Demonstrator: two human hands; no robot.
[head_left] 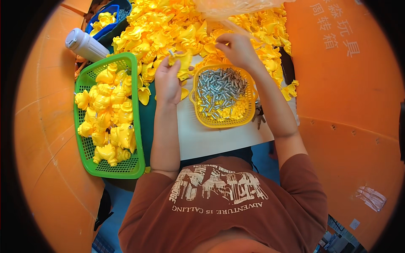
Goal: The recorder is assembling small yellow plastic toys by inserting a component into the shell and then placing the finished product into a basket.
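Note:
My left hand (168, 83) is closed on a yellow plastic shell piece (184, 65), and a small metal pin (171, 53) sticks up at its edge. My right hand (237, 49) is over the near side of a big heap of loose yellow shell pieces (164, 27), fingers curled in. What its fingertips hold, if anything, is hidden. Between my forearms is a yellow basket (224, 123), filled with short silvery metal pins (222, 86) and small yellow bits (233, 110). At my left stands a green basket (139, 139) of assembled yellow figures (102, 103), several with metal pins protruding.
A white bottle (87, 45) leans beyond the green basket, near a blue container (113, 9) with yellow parts. Clear plastic film (240, 7) covers part of the heap. Orange panels (337, 97) rise on both sides. A pale board (198, 143) lies under the yellow basket.

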